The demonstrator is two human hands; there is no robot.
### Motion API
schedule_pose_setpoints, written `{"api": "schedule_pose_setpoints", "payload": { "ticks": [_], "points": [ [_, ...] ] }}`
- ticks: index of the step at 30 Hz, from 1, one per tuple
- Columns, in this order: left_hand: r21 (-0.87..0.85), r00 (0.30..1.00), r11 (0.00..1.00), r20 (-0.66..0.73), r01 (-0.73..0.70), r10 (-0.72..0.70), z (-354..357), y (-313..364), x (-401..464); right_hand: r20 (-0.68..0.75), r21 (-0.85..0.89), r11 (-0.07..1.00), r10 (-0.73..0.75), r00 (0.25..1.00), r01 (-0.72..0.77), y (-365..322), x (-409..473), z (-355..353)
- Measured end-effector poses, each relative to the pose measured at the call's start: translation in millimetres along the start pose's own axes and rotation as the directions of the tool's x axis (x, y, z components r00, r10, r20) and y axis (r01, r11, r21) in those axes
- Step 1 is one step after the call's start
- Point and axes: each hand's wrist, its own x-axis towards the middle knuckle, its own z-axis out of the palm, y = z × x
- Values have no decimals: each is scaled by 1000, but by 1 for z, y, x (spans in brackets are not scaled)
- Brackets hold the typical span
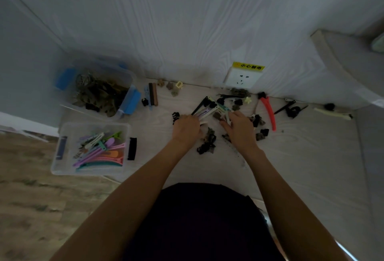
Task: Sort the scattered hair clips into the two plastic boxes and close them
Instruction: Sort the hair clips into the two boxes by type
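Note:
My left hand (185,127) is closed around a bundle of long flat clips (204,109), black, white and purple, that fans out toward the wall. My right hand (239,127) rests on the pile beside it, fingers on a pale long clip (225,113); the grip itself is hard to make out. Small dark claw clips (207,142) lie between my wrists. A clear box with black latches (62,166) at the left holds pastel long clips (99,152). Behind it, a clear box with blue latches (128,77) holds dark claw clips (97,94).
More clips lie scattered along the wall: a red long clip (270,113), a white long clip (332,113), a brown and a blue clip (151,96), small beige claw clips (171,87). A wall socket (243,78) with a yellow label sits low on the wall. Wooden floor shows at the left.

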Motion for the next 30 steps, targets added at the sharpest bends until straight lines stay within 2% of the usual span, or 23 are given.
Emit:
{"api": "schedule_pose_setpoints", "payload": {
  "ticks": [4,6,11,13,16,18,21,24,26,30],
  "points": [
    [-147,996,987,-80,-60,49,0,-11,-4,-45,106,994,18,999,-13,-5,-1,-5],
    [-270,989,958,-136,-97,62,-4,-17,-11,-55,188,980,76,996,-64,-8,-2,-6],
    [-477,963,873,-268,-104,-32,-55,-39,-27,5,405,884,255,967,-235,-35,9,-7],
    [-457,935,887,-338,-68,-103,-79,-68,-33,55,454,855,254,966,-251,-59,19,-3],
    [-308,859,951,-481,22,-176,-103,-124,-44,106,552,804,192,976,-219,-106,37,5],
    [-210,878,974,-446,88,-175,-112,-159,-47,84,576,803,129,988,-154,-139,50,11],
    [-86,964,993,-248,79,-98,-109,-212,-47,38,587,808,37,999,-52,-190,72,21],
    [4,993,997,-95,-73,73,-104,-240,-46,25,540,841,-60,998,37,-228,93,32],
    [55,970,976,-113,-211,216,-102,-244,-45,39,524,847,-121,992,83,-247,102,37],
    [2,902,923,-208,-386,378,-99,-248,-54,34,454,872,-223,974,183,-265,100,40]
  ]
}}
